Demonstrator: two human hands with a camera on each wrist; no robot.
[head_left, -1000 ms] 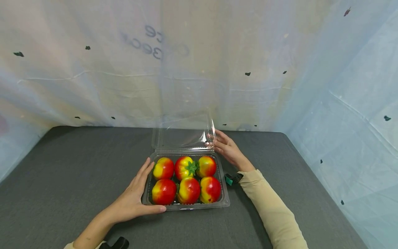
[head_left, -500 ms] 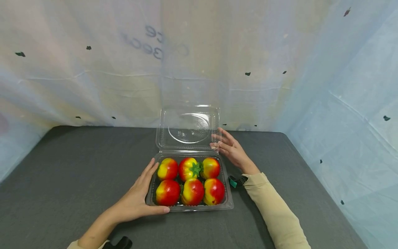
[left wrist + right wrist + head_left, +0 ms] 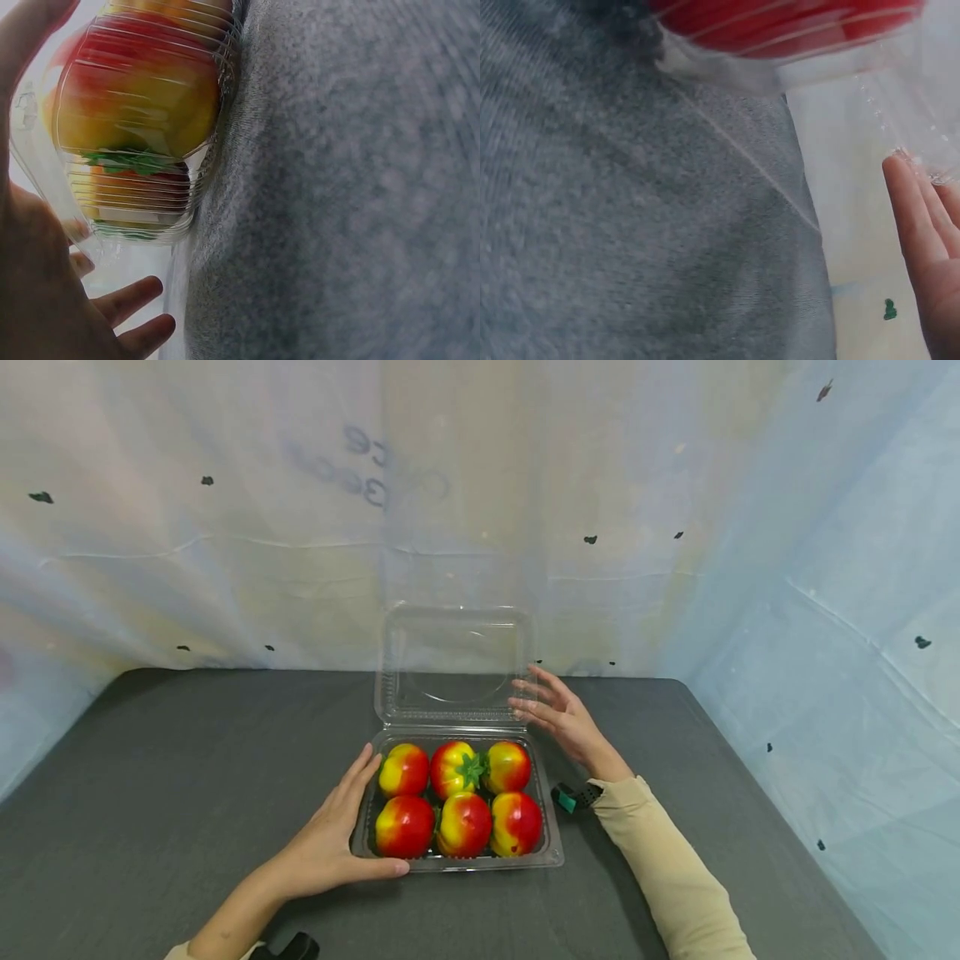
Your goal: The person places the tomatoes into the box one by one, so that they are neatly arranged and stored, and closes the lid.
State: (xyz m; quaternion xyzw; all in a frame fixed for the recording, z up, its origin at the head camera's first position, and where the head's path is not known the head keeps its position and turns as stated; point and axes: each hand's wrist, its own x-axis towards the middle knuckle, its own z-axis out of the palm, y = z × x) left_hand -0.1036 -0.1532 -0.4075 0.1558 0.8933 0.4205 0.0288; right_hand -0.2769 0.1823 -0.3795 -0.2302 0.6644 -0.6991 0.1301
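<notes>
A clear plastic clamshell box (image 3: 558, 852) sits on the table, holding several round red-and-yellow fruits (image 3: 405, 827) in two rows. One back-row fruit (image 3: 453, 768) shows a green leafy top. The box's hinged lid (image 3: 457, 647) stands raised at the back. My left hand (image 3: 333, 839) lies along the box's left side, fingers straight and thumb extended at the front rim; the left wrist view shows the spread fingers (image 3: 131, 300) beside the ribbed wall. My right hand (image 3: 566, 722) is at the lid's right edge, straight fingertips touching it or very close.
A dark grey cloth-like surface covers the table (image 3: 187, 802). Translucent sheeting (image 3: 637, 485) hangs behind it and along the right. Dark wrist straps (image 3: 577, 797) show beside the sleeves.
The box has shifted slightly right, together with my left hand. Its lid, skewed left one second ago, has straightened and stands higher. My right hand has moved slightly right.
</notes>
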